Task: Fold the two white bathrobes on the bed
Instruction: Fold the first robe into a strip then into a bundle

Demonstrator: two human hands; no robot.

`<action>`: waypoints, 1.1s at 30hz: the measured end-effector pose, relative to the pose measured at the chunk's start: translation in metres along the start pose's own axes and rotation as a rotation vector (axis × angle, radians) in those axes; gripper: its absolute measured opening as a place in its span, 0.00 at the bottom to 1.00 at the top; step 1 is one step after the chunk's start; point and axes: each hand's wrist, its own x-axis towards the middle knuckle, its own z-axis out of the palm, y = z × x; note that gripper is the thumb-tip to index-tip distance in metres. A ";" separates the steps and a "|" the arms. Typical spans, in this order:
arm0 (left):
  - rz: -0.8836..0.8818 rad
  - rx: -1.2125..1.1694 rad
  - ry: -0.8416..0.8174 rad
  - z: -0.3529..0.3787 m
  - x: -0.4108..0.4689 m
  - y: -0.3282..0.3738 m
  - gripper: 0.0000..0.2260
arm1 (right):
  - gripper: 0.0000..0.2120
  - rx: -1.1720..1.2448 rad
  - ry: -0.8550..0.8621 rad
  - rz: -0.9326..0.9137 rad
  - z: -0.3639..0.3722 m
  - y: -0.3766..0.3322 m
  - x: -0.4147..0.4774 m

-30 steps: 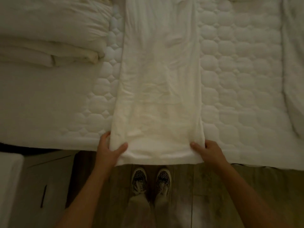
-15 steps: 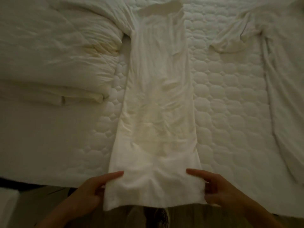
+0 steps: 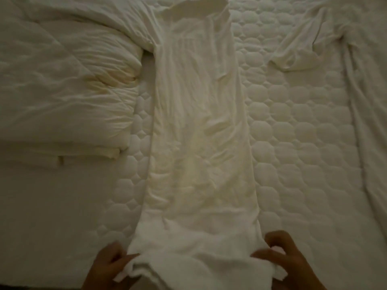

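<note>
The first bathrobe (image 3: 199, 143) is lying as a long narrow strip down the middle of the frame, its collar end at the top centre and its hem at the bottom centre, so the step in hand is probably the crosswise fold of this strip. The left hand (image 3: 106, 266), at the lower left of centre, is pinching the hem's left corner, with bunched cloth showing between thumb and fingers. The right hand (image 3: 287, 260), at the lower right of centre, is curling its fingers round the hem's right corner, a bit of white cloth showing between them. Both hands are narrowly closed on fabric. The next move is probably asking for both corners to rise together and travel toward the top of the frame, level with each other, so the side edges are stacking and not skewing. The second bathrobe (image 3: 360, 101) is lying spread and unfolded along the right edge, well apart, on the quilted bed (image 3: 303, 153). A rumpled duvet (image 3: 62, 91) is sitting at the upper left.
</note>
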 end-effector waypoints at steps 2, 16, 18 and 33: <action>-0.032 -0.214 0.176 -0.016 0.017 0.026 0.46 | 0.31 -0.079 0.182 -0.122 -0.014 -0.012 0.010; -0.290 -0.733 0.135 -0.014 0.313 0.099 0.20 | 0.24 0.537 0.242 0.276 -0.098 -0.093 0.277; -0.208 -0.650 0.126 -0.014 0.319 0.092 0.14 | 0.23 0.513 0.249 0.277 -0.095 -0.089 0.285; 0.076 0.103 0.576 -0.003 0.347 0.119 0.26 | 0.31 -0.125 0.812 0.180 -0.081 -0.109 0.336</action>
